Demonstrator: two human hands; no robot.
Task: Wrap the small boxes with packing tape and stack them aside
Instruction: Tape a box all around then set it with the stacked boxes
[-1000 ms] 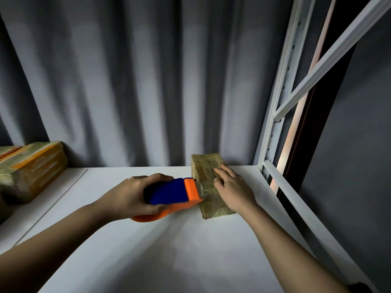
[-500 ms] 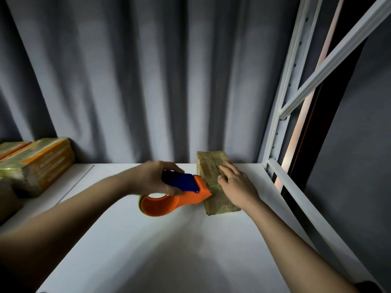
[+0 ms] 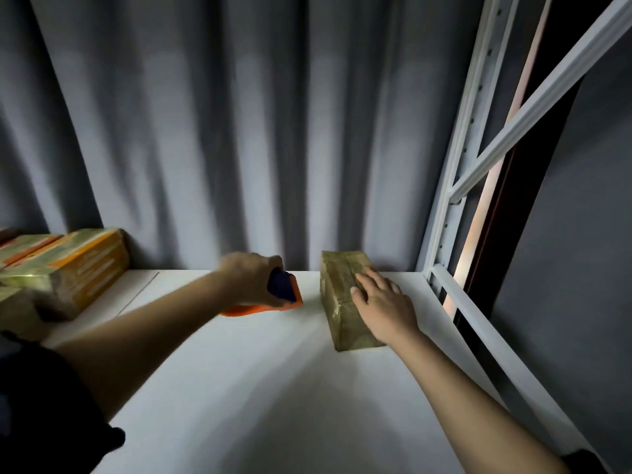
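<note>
A small brown box (image 3: 342,302), shiny with tape, lies lengthwise on the white shelf (image 3: 273,388) toward the right. My right hand (image 3: 383,302) rests flat on its top with fingers spread. My left hand (image 3: 251,278) grips an orange and blue tape dispenser (image 3: 277,297), which sits low on the shelf a short gap to the left of the box. The dispenser's front end points toward the box without touching it. The tape roll itself is hidden by my hand.
Stacked taped boxes with orange stripes (image 3: 65,268) sit at the far left of the shelf. A grey curtain (image 3: 239,131) hangs behind. A white metal rack upright and rail (image 3: 455,295) bound the right edge.
My left hand has pulled the tape dispenser away from the box, leftward and back, leaving a gap. My right hand stays pressed on the box top.
</note>
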